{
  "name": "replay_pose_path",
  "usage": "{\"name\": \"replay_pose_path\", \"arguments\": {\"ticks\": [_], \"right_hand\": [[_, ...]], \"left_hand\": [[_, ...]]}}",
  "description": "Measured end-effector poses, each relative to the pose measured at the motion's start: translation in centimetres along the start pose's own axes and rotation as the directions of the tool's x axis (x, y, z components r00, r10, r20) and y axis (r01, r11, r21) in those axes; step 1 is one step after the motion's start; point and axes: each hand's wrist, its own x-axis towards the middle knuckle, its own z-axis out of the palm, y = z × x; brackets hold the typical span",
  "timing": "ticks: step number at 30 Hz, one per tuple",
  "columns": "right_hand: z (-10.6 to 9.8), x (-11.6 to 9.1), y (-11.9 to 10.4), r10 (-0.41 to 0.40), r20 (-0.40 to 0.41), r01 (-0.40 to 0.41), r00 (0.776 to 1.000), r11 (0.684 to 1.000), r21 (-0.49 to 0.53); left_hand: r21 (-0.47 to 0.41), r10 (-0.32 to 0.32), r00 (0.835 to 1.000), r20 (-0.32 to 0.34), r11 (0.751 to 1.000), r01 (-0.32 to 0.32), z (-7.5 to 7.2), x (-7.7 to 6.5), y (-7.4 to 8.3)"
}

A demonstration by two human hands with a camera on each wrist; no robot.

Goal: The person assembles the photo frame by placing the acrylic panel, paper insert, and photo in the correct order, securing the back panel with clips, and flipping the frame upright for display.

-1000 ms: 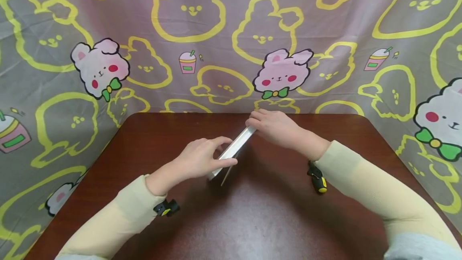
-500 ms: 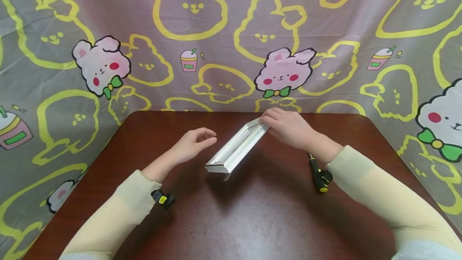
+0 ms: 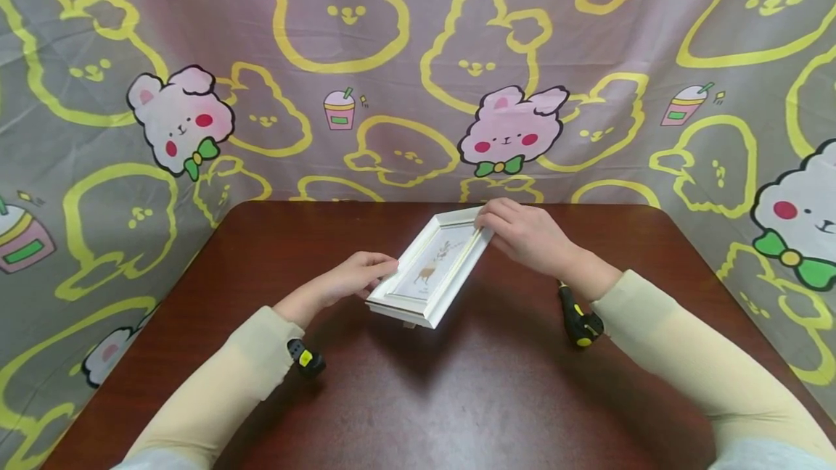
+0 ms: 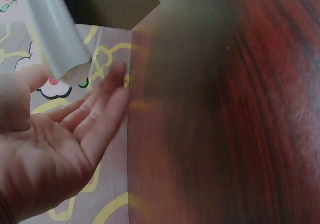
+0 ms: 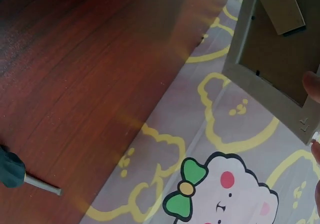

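A white picture frame with a small deer print is tilted above the table, front toward me in the head view. My right hand grips its far right corner. At its left edge is my left hand. In the left wrist view, that hand's fingers are extended and loose, with the thumb by the frame's corner. The right wrist view shows the frame's back, a brown board with a stand leg and small dark tabs along its inner edge.
A screwdriver with a black and yellow handle lies on the dark red wooden table, under my right wrist. Behind the table and at both sides hangs a curtain printed with cartoon rabbits.
The frame has turned from edge-on so its printed front faces me. The left hand let go of it, drew back left, then came to its left edge again; the right hand kept its grip.
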Motion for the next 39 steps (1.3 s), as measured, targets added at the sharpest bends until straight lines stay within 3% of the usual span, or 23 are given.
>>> {"name": "replay_pose_path", "arguments": {"ticks": [10,20,25,29,32,34,36,39], "right_hand": [[1.0,-0.6,0.0,-0.002,-0.007,0.002,1.000,1.000,0.013],[1.8,-1.1,0.6,-0.018,-0.009,0.018,1.000,0.999,0.038],[2.2,-1.5,0.6,0.052,-0.009,-0.052,0.999,0.998,0.046],[2.4,-1.9,0.4,0.183,0.001,-0.183,0.983,0.982,0.051],[2.5,-2.2,0.2,0.343,0.033,-0.345,0.939,0.935,0.080],[2.4,-2.3,0.0,0.470,0.079,-0.476,0.879,0.868,0.142],[2.3,-2.2,-0.2,0.587,0.146,-0.604,0.796,0.763,0.229],[2.2,-2.1,-0.5,0.703,0.268,-0.748,0.658,0.574,0.333]], "left_hand": [[-0.066,-0.035,0.999,0.020,0.997,0.036,1.2,-0.2,0.2],[-0.082,-0.027,0.998,0.052,0.996,0.031,1.3,-0.4,-0.2],[-0.136,-0.031,0.999,0.029,0.990,0.035,1.7,-0.6,-0.4],[-0.167,-0.016,1.000,-0.005,0.986,0.015,2.2,-1.1,-0.3],[-0.182,-0.001,1.000,-0.026,0.983,-0.003,2.6,-1.5,-0.2],[-0.193,0.006,0.999,-0.039,0.981,-0.014,2.8,-1.8,-0.3],[-0.205,0.012,0.998,-0.054,0.979,-0.023,3.1,-1.9,-0.4],[-0.207,0.009,0.996,-0.087,0.978,-0.027,3.5,-2.0,-0.4]]}}
